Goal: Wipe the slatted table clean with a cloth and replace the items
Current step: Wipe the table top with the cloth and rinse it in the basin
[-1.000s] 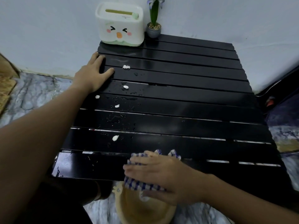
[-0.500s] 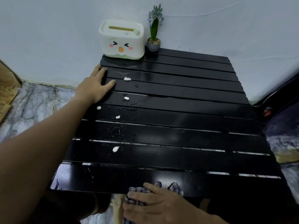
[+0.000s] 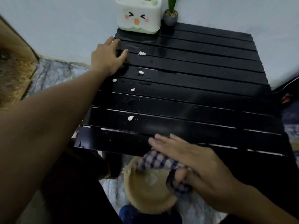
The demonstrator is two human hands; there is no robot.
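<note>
A: Log entry, head view. What do I have on the black slatted surface (image 3: pixel 202 97)?

B: I note five small white blobs (image 3: pixel 142 53) scattered down the left half, with water droplets among them. The right half looks bare and glossy. At the far left corner stands a white tissue box (image 3: pixel 139 16) with a cartoon face, and just right of it a small grey plant pot (image 3: pixel 170 17).

A: State of my left hand?

B: Left hand (image 3: pixel 107 58) lies palm down on the far left edge of the surface, fingers spread and flat, gripping nothing. The thumb points toward the farthest blob, close to it but apart.

A: And the right hand?

B: Right hand (image 3: pixel 191 160) is at the near edge, fingers stretched out almost straight over the last slat. The checked cloth (image 3: pixel 159 161) is pinched beneath the palm by the thumb; it hangs off the near edge, bunched under the hand.

A: Where does the cloth sit relative to the bowl?

B: It droops over the far right rim of a tan bowl (image 3: pixel 145 189), which is below the surface edge, over the marbled floor (image 3: pixel 53 75). I cannot tell whether cloth and bowl touch. A pale smear shows inside the bowl.

A: Anything else?

B: Brown woven mat (image 3: pixel 14 81) at far left on the floor. Frame is slightly motion-blurred.
</note>
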